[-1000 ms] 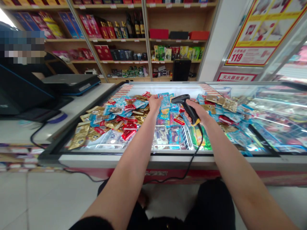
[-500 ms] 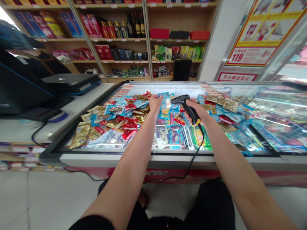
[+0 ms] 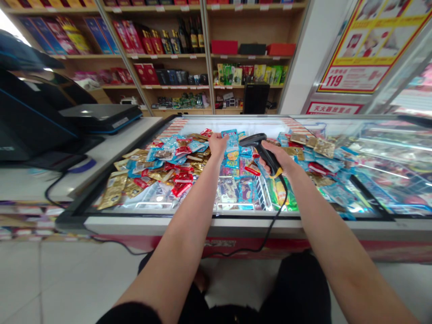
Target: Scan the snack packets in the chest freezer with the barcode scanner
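My right hand [image 3: 279,157] is wrapped round the handle of a black barcode scanner [image 3: 266,155], its head turned left towards a light-blue snack packet [image 3: 232,143]. That packet's left edge is pinched in the fingers of my left hand [image 3: 218,145], above the freezer's glass top. To the left lies a heap of blue, gold and red snack packets [image 3: 165,154], close beside my left hand. Another pile of packets [image 3: 319,155] spreads out right of the scanner. From the grip a black cable [image 3: 274,220] hangs over the freezer's front edge.
A chest freezer [image 3: 189,221] stands before me, with wire baskets of goods under its glass. On the left, a counter [image 3: 64,189] bears a scale [image 3: 101,114] and a dark terminal [image 3: 30,121]; a blurred person is behind it. Shelves [image 3: 165,56] line the back.
Almost nothing differs. The scanner has shifted very slightly left, and the packet in my left hand is tilted a little differently.
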`<state>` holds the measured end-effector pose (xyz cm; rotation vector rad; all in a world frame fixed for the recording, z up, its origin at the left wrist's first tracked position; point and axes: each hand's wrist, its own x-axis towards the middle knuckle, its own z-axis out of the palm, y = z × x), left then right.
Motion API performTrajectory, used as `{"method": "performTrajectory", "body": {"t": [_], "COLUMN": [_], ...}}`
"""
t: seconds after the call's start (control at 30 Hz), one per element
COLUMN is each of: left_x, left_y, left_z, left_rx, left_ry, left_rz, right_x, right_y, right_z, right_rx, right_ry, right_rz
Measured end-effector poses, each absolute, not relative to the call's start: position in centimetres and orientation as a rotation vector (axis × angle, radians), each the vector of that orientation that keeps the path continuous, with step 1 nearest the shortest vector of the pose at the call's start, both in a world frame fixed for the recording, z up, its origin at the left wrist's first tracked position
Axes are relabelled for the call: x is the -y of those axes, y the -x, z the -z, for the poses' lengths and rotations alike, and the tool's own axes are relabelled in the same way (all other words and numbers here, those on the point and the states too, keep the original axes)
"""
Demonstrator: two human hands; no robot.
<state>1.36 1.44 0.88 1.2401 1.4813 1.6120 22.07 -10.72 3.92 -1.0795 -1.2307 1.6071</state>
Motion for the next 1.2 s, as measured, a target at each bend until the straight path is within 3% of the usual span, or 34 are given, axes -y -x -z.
{"method": "performTrajectory", "body": {"t": [0.87,1.2], "left_x": [-2.5,-1.9], "left_y": [0.1,6.9], "left_z": [-0.9,-3.4], "left_rx": [-1.509,-1.872], "left_ry": [-1.319,-1.492], "left_rz": [-1.677,-1.640], "right_x": [10.3,10.2], "right_y": [-22.0,-22.0], "right_z": [-3.5,-3.1], "right_rx": [1.222,1.217], "right_ry": [1.087,1.104], "right_rz": [-1.578,-1.567]}}
